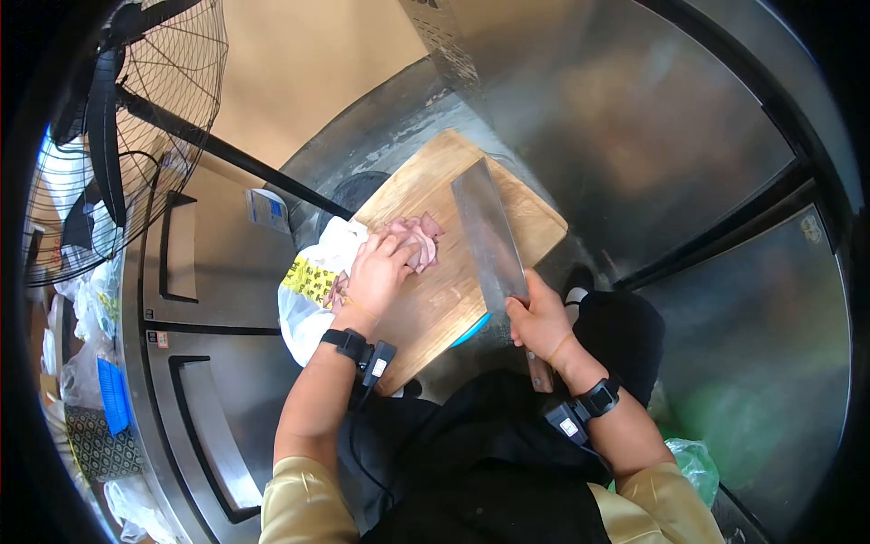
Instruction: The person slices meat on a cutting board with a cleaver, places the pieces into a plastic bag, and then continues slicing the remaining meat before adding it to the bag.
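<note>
My right hand [541, 319] is closed round the wooden handle of a cleaver [489, 236], its broad blade pointing away from me over the right side of a wooden cutting board [435, 308]. On the board's left half, my left hand [376, 272] has its bent fingers on a small pile of pinkish meat slices [420, 240]. The blade stands apart from the meat. Beside my left hand, a white and yellow plastic bag [308, 290] lies over the board's left edge, with more meat pieces [337, 292] at its opening.
Something blue [471, 330] shows under the board's near edge. A black fan [118, 136] stands at upper left, its pole [227, 150] reaching down behind the board. Steel cabinets [213, 272] line the left, and large steel doors [634, 127] the right. A green plastic bag [696, 467] sits at lower right.
</note>
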Tool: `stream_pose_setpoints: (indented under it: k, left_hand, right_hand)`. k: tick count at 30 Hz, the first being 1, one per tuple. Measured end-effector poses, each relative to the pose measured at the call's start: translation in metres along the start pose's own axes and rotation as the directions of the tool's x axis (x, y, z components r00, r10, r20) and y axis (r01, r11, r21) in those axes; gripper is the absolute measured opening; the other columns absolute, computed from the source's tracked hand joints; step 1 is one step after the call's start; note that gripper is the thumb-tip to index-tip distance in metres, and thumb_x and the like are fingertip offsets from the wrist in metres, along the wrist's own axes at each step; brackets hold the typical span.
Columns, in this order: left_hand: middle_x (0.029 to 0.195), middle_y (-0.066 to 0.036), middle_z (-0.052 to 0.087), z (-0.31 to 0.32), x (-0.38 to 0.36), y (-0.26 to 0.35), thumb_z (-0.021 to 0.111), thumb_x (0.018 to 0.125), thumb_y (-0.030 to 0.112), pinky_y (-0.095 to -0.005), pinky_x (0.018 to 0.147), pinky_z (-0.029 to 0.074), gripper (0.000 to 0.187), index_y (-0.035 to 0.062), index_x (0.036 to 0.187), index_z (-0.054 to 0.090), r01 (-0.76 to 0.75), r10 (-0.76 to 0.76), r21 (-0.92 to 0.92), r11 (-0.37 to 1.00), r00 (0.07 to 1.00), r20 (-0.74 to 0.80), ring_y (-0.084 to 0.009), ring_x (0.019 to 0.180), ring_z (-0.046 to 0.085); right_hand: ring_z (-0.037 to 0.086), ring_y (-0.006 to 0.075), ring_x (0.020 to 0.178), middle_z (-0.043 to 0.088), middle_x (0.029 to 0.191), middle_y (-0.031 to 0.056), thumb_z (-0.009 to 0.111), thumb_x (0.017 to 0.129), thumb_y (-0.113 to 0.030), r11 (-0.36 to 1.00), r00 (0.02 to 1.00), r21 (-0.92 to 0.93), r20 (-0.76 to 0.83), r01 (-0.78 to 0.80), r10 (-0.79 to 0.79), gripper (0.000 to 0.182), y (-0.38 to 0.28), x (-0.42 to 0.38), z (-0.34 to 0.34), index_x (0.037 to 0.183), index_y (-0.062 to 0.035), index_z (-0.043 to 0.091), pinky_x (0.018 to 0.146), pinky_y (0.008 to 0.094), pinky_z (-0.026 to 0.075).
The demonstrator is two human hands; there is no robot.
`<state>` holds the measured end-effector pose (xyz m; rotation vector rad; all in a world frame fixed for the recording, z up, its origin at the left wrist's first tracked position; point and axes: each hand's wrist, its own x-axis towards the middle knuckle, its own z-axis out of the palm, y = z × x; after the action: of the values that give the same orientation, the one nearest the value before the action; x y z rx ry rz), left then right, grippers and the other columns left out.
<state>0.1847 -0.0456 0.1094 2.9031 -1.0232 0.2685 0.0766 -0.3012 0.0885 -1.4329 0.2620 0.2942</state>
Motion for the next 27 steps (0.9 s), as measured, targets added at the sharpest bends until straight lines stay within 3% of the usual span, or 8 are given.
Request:
stream_pose_setpoints:
  k: [4, 7, 11, 15, 18, 19, 22, 27]
  left_hand:
    - [0.106, -0.008, 0.066, -0.005, 0.000, 0.000, 0.068, 0.079, 0.011, -0.0395, 0.090, 0.047, 0.024, 0.0084, 0.102, 0.068, -0.042, 0.030, -0.107, 0.993, 0.993, -0.115, -0.0309, 0.100, 0.058]
    - [0.093, -0.007, 0.068, -0.008, -0.002, 0.003, 0.064, 0.084, 0.010, -0.0374, 0.084, 0.049, 0.018, 0.0062, 0.101, 0.067, 0.135, -0.193, -0.226, 0.965, 0.945, -0.262, -0.0259, 0.087, 0.062]
    - [0.088, -0.011, 0.066, -0.028, -0.027, 0.019, 0.056, 0.093, 0.007, -0.0305, 0.078, 0.049, 0.013, 0.0021, 0.101, 0.064, 0.542, -0.619, -0.618, 0.569, 0.778, 0.112, -0.0184, 0.081, 0.064]
    - [0.091, -0.012, 0.068, -0.001, -0.081, 0.031, 0.059, 0.091, 0.009, -0.0335, 0.078, 0.050, 0.013, 0.0031, 0.100, 0.065, 0.407, -0.312, -0.694, 0.594, 0.911, 0.268, -0.0248, 0.084, 0.065]
    - [0.092, -0.014, 0.068, 0.028, -0.108, 0.032, 0.062, 0.088, 0.011, -0.0362, 0.080, 0.050, 0.015, 0.0035, 0.100, 0.066, 0.311, -0.241, -0.605, 0.733, 0.950, 0.197, -0.0312, 0.086, 0.065]
    - [0.098, -0.014, 0.067, 0.034, -0.111, 0.032, 0.066, 0.084, 0.013, -0.0384, 0.082, 0.050, 0.024, 0.0049, 0.106, 0.065, 0.298, -0.249, -0.613, 0.732, 0.954, 0.167, -0.0345, 0.092, 0.062]
    - [0.105, -0.013, 0.062, 0.037, -0.116, 0.047, 0.071, 0.079, 0.016, -0.0394, 0.084, 0.049, 0.040, 0.0071, 0.116, 0.060, 0.343, -0.390, -0.503, 0.793, 0.921, 0.012, -0.0331, 0.098, 0.059]
    - [0.107, -0.011, 0.054, 0.028, -0.147, 0.068, 0.079, 0.067, 0.012, -0.0412, 0.084, 0.046, 0.048, 0.0058, 0.109, 0.057, 0.396, -0.445, -0.378, 0.836, 0.894, -0.047, -0.0342, 0.100, 0.051]
  right_hand:
    - [0.054, 0.0104, 0.047, 0.059, 0.074, 0.0084, 0.052, 0.090, -0.004, 1.000, 1.000, -0.008, 0.024, -0.015, 0.015, 0.025, -0.003, 0.000, -0.001, 0.114, -0.0008, 0.047, 0.041, 0.0271, 0.045]
    - [0.051, 0.0086, 0.048, 0.056, 0.076, 0.0060, 0.053, 0.091, -0.004, 0.998, 0.999, -0.051, 0.035, -0.033, 0.035, 0.026, -0.007, -0.001, -0.001, 0.116, -0.0009, 0.047, 0.041, 0.0255, 0.044]
    - [0.052, 0.0096, 0.046, 0.056, 0.074, 0.0059, 0.052, 0.091, -0.004, 0.994, 0.999, -0.109, 0.032, -0.001, 0.004, 0.024, -0.001, 0.002, 0.001, 0.115, -0.0011, 0.047, 0.041, 0.0261, 0.044]
    - [0.058, 0.0183, 0.046, 0.062, 0.072, 0.0136, 0.051, 0.088, -0.006, 0.984, 0.999, -0.176, 0.018, 0.035, -0.032, 0.026, 0.013, 0.006, 0.003, 0.114, -0.0010, 0.049, 0.044, 0.0334, 0.048]
    - [0.053, 0.0098, 0.045, 0.060, 0.073, 0.0062, 0.053, 0.092, -0.008, 0.961, 0.997, -0.266, 0.044, 0.078, -0.069, 0.024, 0.021, 0.004, 0.006, 0.115, -0.0013, 0.049, 0.040, 0.0260, 0.044]
    - [0.058, 0.0199, 0.046, 0.065, 0.071, 0.0150, 0.055, 0.090, -0.010, 0.950, 0.989, -0.275, 0.039, 0.149, -0.144, 0.027, 0.024, 0.001, 0.008, 0.115, -0.0003, 0.051, 0.047, 0.0326, 0.048]
    - [0.058, 0.0192, 0.046, 0.064, 0.071, 0.0148, 0.057, 0.091, -0.010, 0.887, 0.982, -0.423, 0.097, 0.188, -0.162, 0.025, 0.011, -0.016, 0.012, 0.113, -0.0002, 0.051, 0.046, 0.0325, 0.047]
    - [0.059, 0.0455, 0.082, 0.063, 0.081, 0.0245, 0.058, 0.091, -0.009, 0.635, 0.912, -0.656, 0.268, 0.408, -0.310, 0.013, 0.016, -0.051, 0.015, 0.095, -0.0018, 0.048, 0.066, 0.0480, 0.048]
